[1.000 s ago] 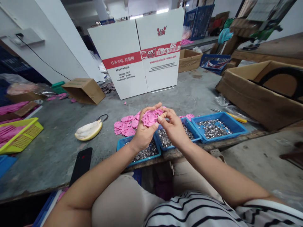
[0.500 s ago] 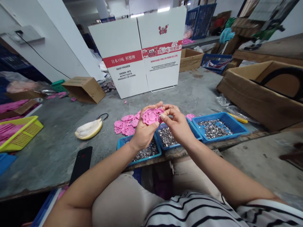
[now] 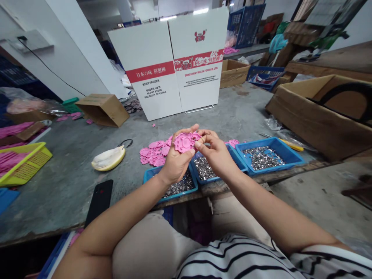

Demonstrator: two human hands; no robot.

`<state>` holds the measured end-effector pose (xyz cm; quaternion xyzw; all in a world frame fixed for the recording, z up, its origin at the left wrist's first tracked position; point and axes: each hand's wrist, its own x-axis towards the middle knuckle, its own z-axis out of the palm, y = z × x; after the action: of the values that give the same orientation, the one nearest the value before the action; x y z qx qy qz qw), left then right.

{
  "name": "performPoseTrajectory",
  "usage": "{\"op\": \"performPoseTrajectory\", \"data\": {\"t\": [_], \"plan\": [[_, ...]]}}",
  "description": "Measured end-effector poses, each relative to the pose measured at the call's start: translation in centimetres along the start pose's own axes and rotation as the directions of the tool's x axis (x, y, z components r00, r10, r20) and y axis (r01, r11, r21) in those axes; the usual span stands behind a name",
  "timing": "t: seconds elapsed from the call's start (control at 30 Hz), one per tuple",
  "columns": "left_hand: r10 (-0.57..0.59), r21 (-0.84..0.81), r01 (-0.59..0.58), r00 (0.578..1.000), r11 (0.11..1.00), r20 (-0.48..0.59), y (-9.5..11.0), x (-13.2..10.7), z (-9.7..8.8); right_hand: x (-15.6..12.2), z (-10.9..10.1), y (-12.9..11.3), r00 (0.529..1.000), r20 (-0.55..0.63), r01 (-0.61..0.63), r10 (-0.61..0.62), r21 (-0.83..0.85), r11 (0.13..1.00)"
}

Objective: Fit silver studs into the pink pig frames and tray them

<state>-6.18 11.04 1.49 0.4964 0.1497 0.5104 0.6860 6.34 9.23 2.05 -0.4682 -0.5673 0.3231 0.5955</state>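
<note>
Your grey workbench [image 3: 72, 166] carries the white crab-logo carton [image 3: 186, 87], standing upright and printed "KEEP FROZEN". To the carton's right, you have an open brown cardboard box [image 3: 308, 120]. On your side of the carton sit three blue plastic trays: left [image 3: 180, 195], middle [image 3: 243, 166] and right [image 3: 279, 168], all with small silvery metal pieces [image 3: 263, 158] in them. Your left hand [image 3: 175, 162] and right hand [image 3: 216, 153] meet in front of the carton, above the trays. Nearer you and left of the carton lies a black smartphone [image 3: 99, 200]. In front of the carton, your left thumb and fingers grip the scalloped pink moulded piece [image 3: 183, 142], while your right thumb and forefinger pinch its right edge (whether a metal bit is there too, you cannot tell).
</note>
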Motion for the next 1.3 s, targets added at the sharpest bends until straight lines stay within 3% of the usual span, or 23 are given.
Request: {"op": "performPoseTrajectory", "data": {"t": [0.27, 0.5, 0.87, 1.03, 1.3], "plan": [[0.041, 0.051, -0.042, 0.999, 0.998, 0.013, -0.2, 0.0, -0.2, 0.0, 0.0, 0.1, 1.000, 0.019, -0.006, 0.006, -0.029, 1.000], [0.062, 0.135, -0.065, 0.998, 0.989, 0.025, -0.3, -0.1, -0.3, -0.3, 0.4, 0.5, 0.997, -0.029, 0.065, -0.067, -0.077, 0.995], [-0.084, -0.008, 0.084, 0.996, 0.996, -0.040, 0.7, 0.1, 0.5, -0.7, 1.3, 1.4, 0.984, -0.155, 0.101, -0.084, 0.104, 0.989], [-0.157, -0.070, 0.148, 0.975, 0.987, -0.158, 1.2, 0.3, 0.8, -0.9, 0.8, 1.1, 0.989, -0.128, 0.088, -0.068, 0.152, 0.984], [-0.098, 0.015, 0.099, 0.992, 0.995, -0.080, 1.1, 0.9, 0.2, -2.7, -1.5, 1.4, 0.990, -0.079, 0.133, -0.121, 0.174, 0.976]]}}
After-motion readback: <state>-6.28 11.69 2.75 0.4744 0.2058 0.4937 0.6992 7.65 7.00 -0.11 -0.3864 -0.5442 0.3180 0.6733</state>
